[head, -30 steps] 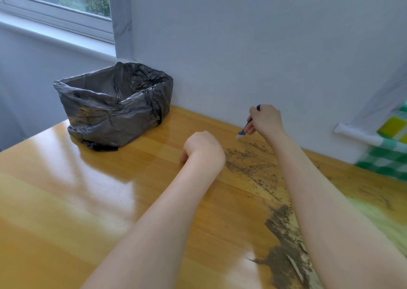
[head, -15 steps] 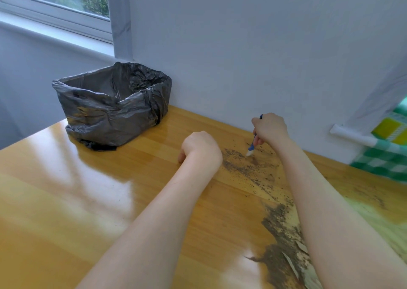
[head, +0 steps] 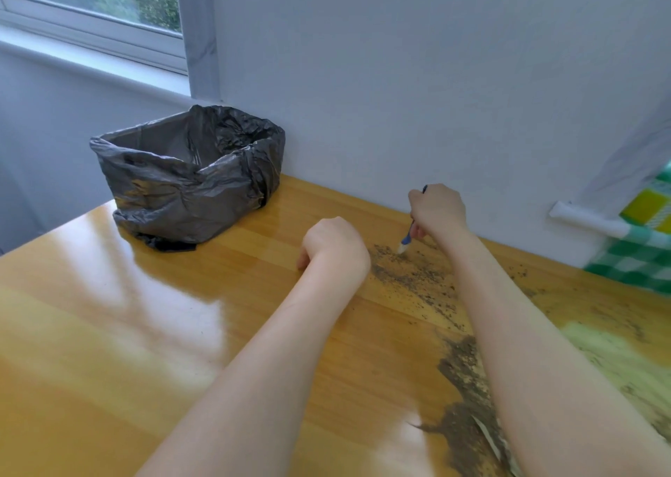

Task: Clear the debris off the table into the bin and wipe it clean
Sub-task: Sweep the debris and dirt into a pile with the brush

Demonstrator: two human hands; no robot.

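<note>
Dark crumbly debris (head: 410,276) is scattered over the glossy wooden table (head: 152,331), with a thicker pile (head: 468,429) near the front right. My right hand (head: 437,209) grips a small blue-handled brush (head: 406,240) whose pale bristles touch the far end of the debris. My left hand (head: 336,246) rests on the table as a loose fist just left of the debris, holding nothing that I can see. A bin lined with a grey plastic bag (head: 188,175) stands open at the table's far left corner by the wall.
A white wall runs along the table's far edge. A window sits at the upper left. A green, yellow and white checked cloth (head: 642,255) and a white bar (head: 588,222) lie at the right edge. Fine dirt also streaks the table's right side (head: 617,349).
My right hand has come down and toward me with the brush, so the bristles now touch the debris. My left hand has stayed in place.
</note>
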